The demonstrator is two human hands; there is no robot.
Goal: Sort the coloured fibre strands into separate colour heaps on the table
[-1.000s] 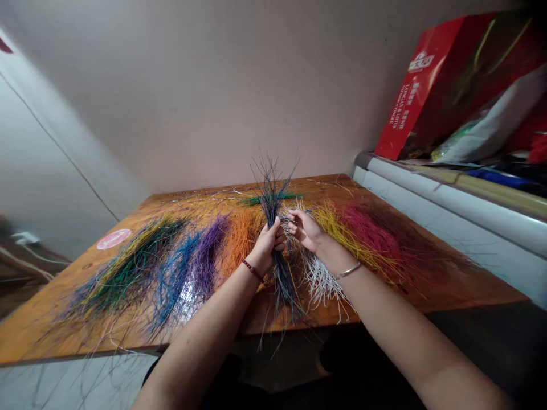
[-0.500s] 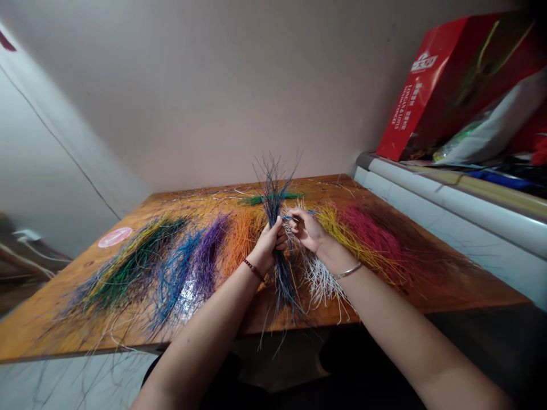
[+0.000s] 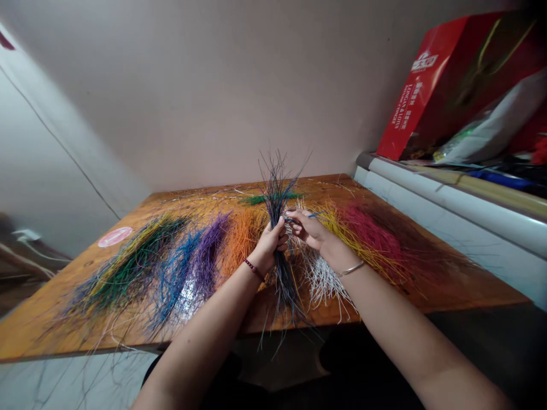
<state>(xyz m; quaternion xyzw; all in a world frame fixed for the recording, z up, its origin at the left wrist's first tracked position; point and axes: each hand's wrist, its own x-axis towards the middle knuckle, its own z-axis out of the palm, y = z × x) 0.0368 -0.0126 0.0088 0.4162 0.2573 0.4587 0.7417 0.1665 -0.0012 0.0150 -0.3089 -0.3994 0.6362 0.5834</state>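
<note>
Wooden table (image 3: 448, 285): left hand (image 3: 268, 246) grips wiry dark bundle (image 3: 276, 193).

I see a worn wooden table (image 3: 77, 319) pushed into the corner of a pale wall. Sorted heaps of thin coloured strands lie fanned across it: a green and yellow heap (image 3: 128, 265) at the left, then a blue heap (image 3: 173, 279), a purple heap (image 3: 209, 250) and an orange heap (image 3: 240, 236). On the right I make out a white heap (image 3: 321, 280), a yellow heap (image 3: 342, 228), a pink heap (image 3: 371, 233) and a dark red heap (image 3: 410, 245). A few green strands (image 3: 256, 200) lie near the far edge. A pink round sticker (image 3: 113, 237) sits on the tabletop at the left. Beside the table stands a white chest (image 3: 448, 205) carrying a red printed box (image 3: 427, 80) and a crumpled plastic bag (image 3: 491, 128).
</note>
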